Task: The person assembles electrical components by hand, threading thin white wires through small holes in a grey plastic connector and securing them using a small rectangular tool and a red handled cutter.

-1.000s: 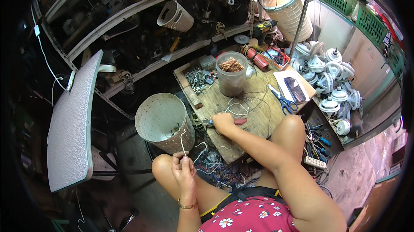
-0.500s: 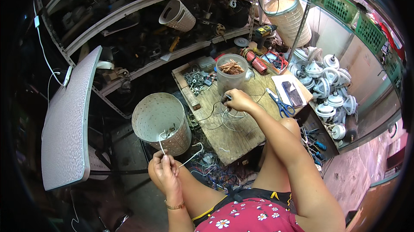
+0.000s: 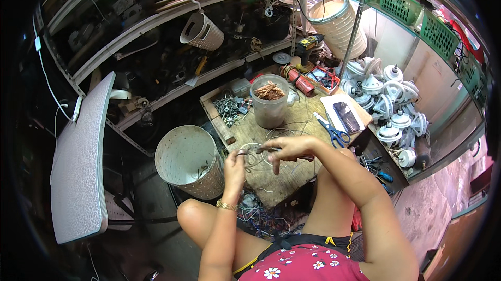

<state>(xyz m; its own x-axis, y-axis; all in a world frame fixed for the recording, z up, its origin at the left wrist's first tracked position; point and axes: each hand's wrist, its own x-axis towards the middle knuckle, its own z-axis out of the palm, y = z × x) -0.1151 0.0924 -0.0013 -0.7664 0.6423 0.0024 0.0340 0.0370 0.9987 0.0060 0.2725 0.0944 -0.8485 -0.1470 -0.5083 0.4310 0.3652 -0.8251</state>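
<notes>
Over the wooden board (image 3: 271,184), my left hand (image 3: 235,168) is closed in a pinch on a loop of thin wire (image 3: 252,159). My right hand (image 3: 288,150) is just to its right, fingertips at the same loop. A small dark piece (image 3: 266,149) lies along its fingers, too small and blurred to name. Thin loose wire curls on the board beneath both hands. Beyond them stands a translucent tub (image 3: 269,111) with copper-coloured wire scraps (image 3: 270,91) heaped in it.
A perforated white bin (image 3: 182,179) with a few scraps stands left of the board. Blue-handled scissors (image 3: 338,136), a phone (image 3: 347,117), loose screws (image 3: 229,109) and a red power tool (image 3: 298,81) lie on the board. White fan parts (image 3: 389,106) pile up at right.
The left hand has moved from beside the bin up and right to the board; the white cable it held no longer shows there. The right hand has shifted down, its fingers more extended.
</notes>
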